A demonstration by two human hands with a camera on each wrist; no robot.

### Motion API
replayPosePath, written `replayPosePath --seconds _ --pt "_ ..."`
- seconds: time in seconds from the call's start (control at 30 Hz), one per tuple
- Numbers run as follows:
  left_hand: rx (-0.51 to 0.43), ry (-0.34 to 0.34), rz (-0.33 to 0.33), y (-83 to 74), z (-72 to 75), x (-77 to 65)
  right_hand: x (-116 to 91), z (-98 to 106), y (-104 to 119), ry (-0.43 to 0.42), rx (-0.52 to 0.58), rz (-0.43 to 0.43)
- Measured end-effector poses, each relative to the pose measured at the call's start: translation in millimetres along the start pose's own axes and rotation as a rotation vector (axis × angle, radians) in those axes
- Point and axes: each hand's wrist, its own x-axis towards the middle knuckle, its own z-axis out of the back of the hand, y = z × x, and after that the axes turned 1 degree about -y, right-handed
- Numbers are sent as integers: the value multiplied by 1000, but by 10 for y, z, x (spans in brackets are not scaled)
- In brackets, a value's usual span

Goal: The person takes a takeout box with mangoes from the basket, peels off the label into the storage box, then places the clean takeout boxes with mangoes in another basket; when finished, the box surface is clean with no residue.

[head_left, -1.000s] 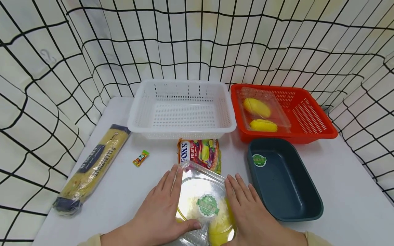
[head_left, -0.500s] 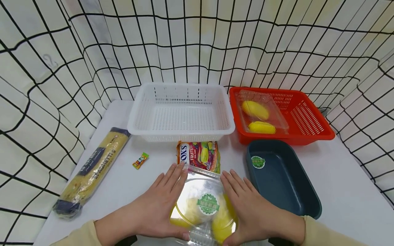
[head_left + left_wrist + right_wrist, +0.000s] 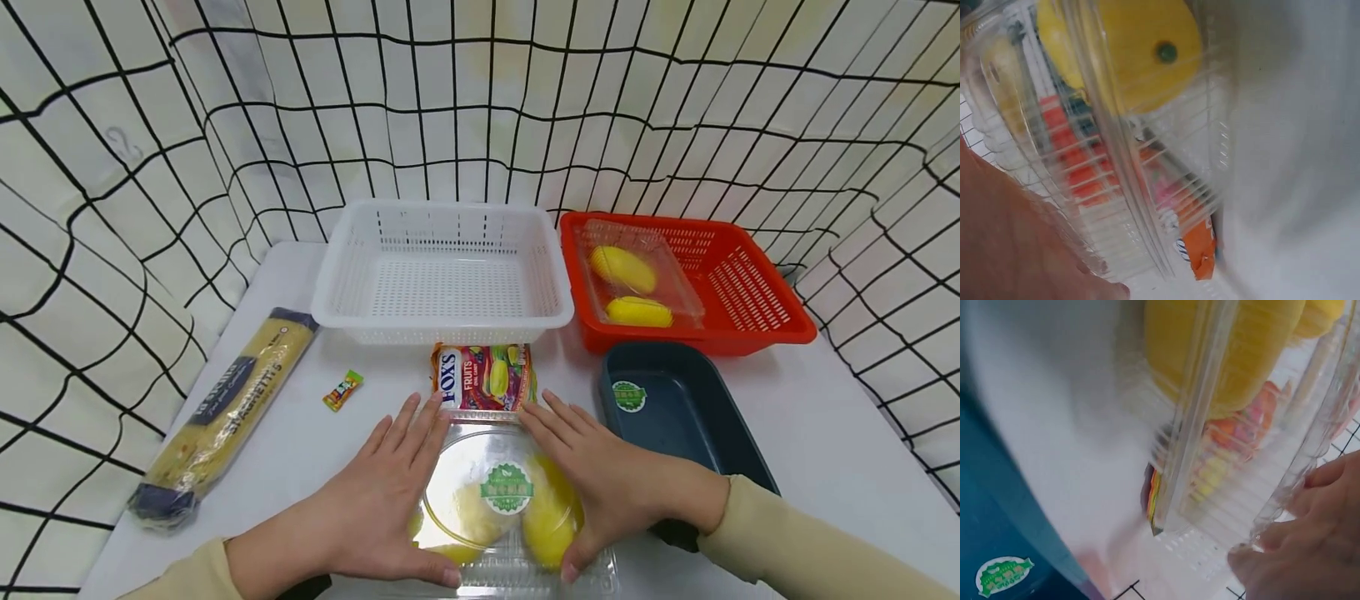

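A clear plastic clamshell box with a green-and-white sticker on its lid lies at the near middle of the table in the head view. Through the plastic show yellow fruits; one of them, with a green spot, appears in the left wrist view. My left hand rests along the box's left side, fingers straight, thumb over the near part of the lid. Along the other side lies my right hand, fingers extended and fingertips at the far right corner. Just beyond the box's far edge is a Fox's candy bag.
A white basket stands at the back, beside a red basket holding a clear box of yellow fruit. A dark blue-green tub sits right of my right hand. On the left lie a spaghetti pack and a small wrapped candy.
The clamshell box has turned from a slant until its far edge runs level across the head view. Both hands stay at its sides; the right fingertips have shifted slightly left and away from me.
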Motion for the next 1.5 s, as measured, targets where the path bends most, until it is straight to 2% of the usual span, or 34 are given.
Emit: replayPosePath --seconds 0.23,0.43,0.8,1.0,1.17,1.5 --pt "-4 11 76 -52 16 2 -34 21 -28 -32 -81 9" --pt "-6 4 91 -54 43 11 -138 7 -84 -61 -40 -48" --pt "-61 76 33 92 139 4 -160 -9 -84 -76 60 -73" --pt "-65 71 -1 130 118 38 -164 -30 -91 -79 80 -82" --pt "-41 61 -5 127 96 52 -163 -46 -109 -81 94 -74" --pt "-65 66 12 107 100 45 -129 25 -116 -121 103 -87"
